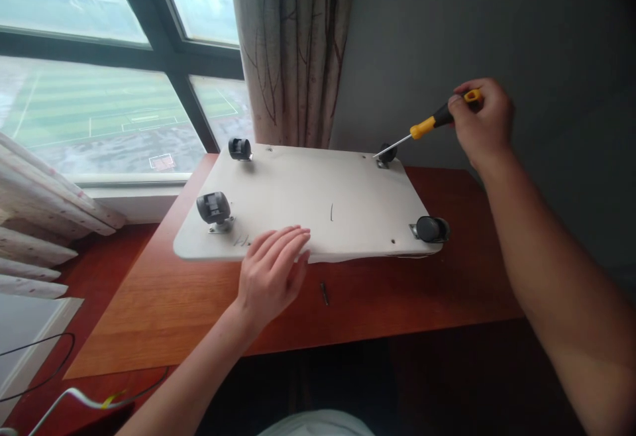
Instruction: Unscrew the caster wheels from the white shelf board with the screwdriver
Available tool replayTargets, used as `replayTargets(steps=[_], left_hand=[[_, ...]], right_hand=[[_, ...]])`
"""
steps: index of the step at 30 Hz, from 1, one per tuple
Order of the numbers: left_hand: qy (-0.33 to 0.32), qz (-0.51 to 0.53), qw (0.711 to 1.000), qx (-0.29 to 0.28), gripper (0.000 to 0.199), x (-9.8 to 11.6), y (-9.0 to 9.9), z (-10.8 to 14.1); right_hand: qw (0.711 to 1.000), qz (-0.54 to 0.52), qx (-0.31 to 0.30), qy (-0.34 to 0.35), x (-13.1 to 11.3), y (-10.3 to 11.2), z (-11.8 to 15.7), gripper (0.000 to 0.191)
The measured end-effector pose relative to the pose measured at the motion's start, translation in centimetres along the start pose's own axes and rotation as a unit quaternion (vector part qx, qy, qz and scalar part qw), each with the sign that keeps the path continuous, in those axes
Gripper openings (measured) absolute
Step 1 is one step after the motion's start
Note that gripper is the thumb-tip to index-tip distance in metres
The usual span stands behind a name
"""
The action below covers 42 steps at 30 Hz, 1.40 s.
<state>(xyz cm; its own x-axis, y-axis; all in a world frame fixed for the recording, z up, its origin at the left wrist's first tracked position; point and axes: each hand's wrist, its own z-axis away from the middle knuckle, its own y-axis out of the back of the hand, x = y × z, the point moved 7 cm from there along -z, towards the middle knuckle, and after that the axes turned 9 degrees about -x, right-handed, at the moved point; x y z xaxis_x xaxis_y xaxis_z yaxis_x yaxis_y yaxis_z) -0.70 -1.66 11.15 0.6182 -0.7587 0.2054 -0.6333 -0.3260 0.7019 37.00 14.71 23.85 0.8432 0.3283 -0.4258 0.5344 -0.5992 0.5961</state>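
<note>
A white board (303, 187) lies flat on the wooden table, with black caster wheels near its corners. My right hand (484, 118) grips a yellow and black screwdriver (422, 128) by its handle. The shaft slants down to the left, and its tip is by the far right caster (388, 153); whether it sits in a screw is too small to tell. My left hand (275, 264) rests flat over the board's near edge, fingers stretched out. To its left stands the near left caster (214, 208), and at the near right corner another caster (431, 229).
The far left caster (240, 149) stands by the window side. A small dark metal piece, perhaps a screw (324, 293), lies on the wooden table (199, 317) near the board. Behind are a curtain (298, 52) and a grey wall; a white cable (64, 397) runs at lower left.
</note>
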Motion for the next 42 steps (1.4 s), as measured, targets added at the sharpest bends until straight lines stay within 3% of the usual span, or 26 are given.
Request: replayTargets(steps=[3, 7, 16, 20, 23, 27, 30, 33, 36, 42], left_hand=[[-0.025, 0.004, 1.0, 0.0, 0.035, 0.6, -0.8, 0.7], [-0.031, 0.0, 0.999, 0.01, 0.031, 0.8, -0.9, 1.1], [-0.029, 0.019, 0.999, 0.005, 0.032, 0.7, -0.9, 1.2], [-0.027, 0.018, 0.999, 0.005, 0.03, 0.8, -0.8, 1.1], [-0.023, 0.016, 1.0, 0.003, 0.03, 0.8, -0.8, 1.1], [-0.021, 0.019, 1.0, 0.002, 0.031, 0.7, -0.8, 1.2], [-0.021, 0.021, 1.0, 0.001, 0.032, 0.7, -0.9, 1.2], [-0.023, 0.021, 0.999, 0.002, 0.031, 0.7, -0.8, 1.2], [-0.025, 0.021, 0.999, -0.001, 0.032, 0.8, -0.8, 1.2], [-0.029, 0.021, 0.999, -0.003, 0.032, 0.7, -0.9, 1.3]], right_hand=[[0.999, 0.026, 0.027, -0.013, -0.1, -1.2, -0.9, 0.011], [0.998, 0.055, -0.002, -0.023, -0.7, -2.7, -1.7, 0.011], [0.995, 0.083, -0.036, -0.031, -1.2, -3.8, -2.1, 0.014], [0.994, 0.106, -0.04, -0.002, -2.3, -4.0, -2.6, 0.012], [0.986, 0.149, -0.073, 0.009, -3.2, -4.5, -3.5, 0.016], [0.972, 0.206, -0.109, 0.018, -4.8, -5.3, -5.1, 0.04], [0.967, 0.222, -0.124, -0.013, -5.6, -5.9, -6.3, 0.052], [0.964, 0.219, -0.141, -0.045, -6.0, -6.5, -7.0, 0.05], [0.964, 0.198, -0.173, -0.029, -6.7, -7.0, -7.4, 0.043], [0.942, 0.119, -0.314, 0.0, -6.0, -7.7, -7.6, 0.037]])
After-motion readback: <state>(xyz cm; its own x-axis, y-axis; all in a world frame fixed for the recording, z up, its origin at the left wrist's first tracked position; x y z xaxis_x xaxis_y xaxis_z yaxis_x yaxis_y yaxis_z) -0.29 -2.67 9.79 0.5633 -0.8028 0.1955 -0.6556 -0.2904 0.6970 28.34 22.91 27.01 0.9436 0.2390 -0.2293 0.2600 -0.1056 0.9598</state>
